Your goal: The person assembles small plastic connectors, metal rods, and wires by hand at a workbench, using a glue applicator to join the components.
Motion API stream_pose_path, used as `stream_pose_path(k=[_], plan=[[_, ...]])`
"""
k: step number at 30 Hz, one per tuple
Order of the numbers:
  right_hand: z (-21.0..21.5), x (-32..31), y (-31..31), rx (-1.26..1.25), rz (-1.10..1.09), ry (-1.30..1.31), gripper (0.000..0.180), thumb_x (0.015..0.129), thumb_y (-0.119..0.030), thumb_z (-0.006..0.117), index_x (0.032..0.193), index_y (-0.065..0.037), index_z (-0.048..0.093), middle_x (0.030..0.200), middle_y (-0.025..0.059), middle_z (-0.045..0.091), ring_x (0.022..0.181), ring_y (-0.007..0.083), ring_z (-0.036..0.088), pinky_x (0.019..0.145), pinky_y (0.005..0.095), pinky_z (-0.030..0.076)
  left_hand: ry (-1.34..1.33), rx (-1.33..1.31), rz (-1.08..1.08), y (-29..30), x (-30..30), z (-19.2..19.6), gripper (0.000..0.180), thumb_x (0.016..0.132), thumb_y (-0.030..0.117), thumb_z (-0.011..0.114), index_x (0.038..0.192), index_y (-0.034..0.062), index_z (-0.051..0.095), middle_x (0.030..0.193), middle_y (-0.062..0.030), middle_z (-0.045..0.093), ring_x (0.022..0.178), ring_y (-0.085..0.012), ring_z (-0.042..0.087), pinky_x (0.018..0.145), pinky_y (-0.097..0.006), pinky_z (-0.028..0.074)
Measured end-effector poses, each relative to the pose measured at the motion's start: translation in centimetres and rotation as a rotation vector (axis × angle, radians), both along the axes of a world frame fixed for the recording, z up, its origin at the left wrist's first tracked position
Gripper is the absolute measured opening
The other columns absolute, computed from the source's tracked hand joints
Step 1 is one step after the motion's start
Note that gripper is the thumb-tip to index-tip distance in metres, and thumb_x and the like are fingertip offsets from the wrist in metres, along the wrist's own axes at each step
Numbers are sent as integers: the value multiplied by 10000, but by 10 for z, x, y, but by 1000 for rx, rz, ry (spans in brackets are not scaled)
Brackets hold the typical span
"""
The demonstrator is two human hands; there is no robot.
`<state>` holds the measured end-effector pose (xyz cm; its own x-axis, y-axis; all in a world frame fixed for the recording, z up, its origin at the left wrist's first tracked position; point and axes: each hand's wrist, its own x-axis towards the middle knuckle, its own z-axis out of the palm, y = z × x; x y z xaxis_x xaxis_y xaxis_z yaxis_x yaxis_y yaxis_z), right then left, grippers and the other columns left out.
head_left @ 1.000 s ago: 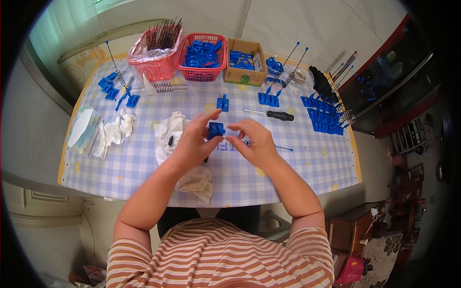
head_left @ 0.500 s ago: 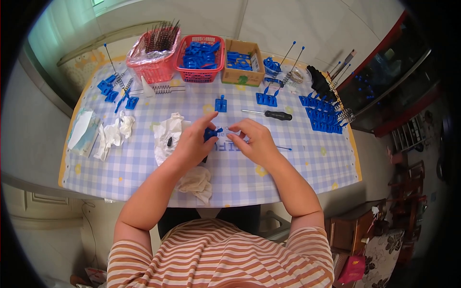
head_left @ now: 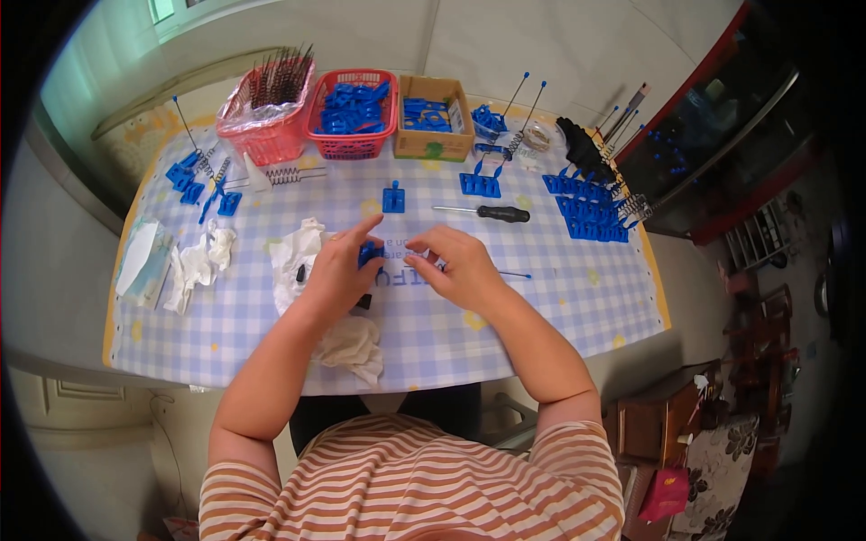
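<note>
Turned since the earliest frame, the small blue plastic piece (head_left: pixel 370 253) now shows less of its broad side. It sits over the table (head_left: pixel 568 320), between the thumb and fingers of the left hand (head_left: pixel 334 270), whose narrow grip holds it. Just to its right, the right hand (head_left: pixel 460 268) has thumb and index finger nearly together; whether that grip pinches anything cannot be told. Beyond both lies a black-handled screwdriver (head_left: pixel 502 214).
</note>
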<state>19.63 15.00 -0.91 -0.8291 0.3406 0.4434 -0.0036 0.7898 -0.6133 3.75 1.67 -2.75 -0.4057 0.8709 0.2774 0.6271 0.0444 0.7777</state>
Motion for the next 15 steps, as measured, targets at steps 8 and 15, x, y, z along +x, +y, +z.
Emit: stream_pose_path(k=[8,15], plan=[[0,-1,1,96,136,34,111,814,-96,708,896,-39,659,794,97,625,681,250,612,604,337,490,75,338,-6,1,3,8,388,816,66,695,1189,36,593,1026,-169,660,963,-317,626,841,-368,489],[0,-1,0,134,217,32,80,843,-126,674,827,-50,656,736,92,599,704,299,587,632,385,471,131,479,101,-1,2,13,109,827,31,686,886,-4,601,880,-141,631,834,-297,618,752,-336,493]])
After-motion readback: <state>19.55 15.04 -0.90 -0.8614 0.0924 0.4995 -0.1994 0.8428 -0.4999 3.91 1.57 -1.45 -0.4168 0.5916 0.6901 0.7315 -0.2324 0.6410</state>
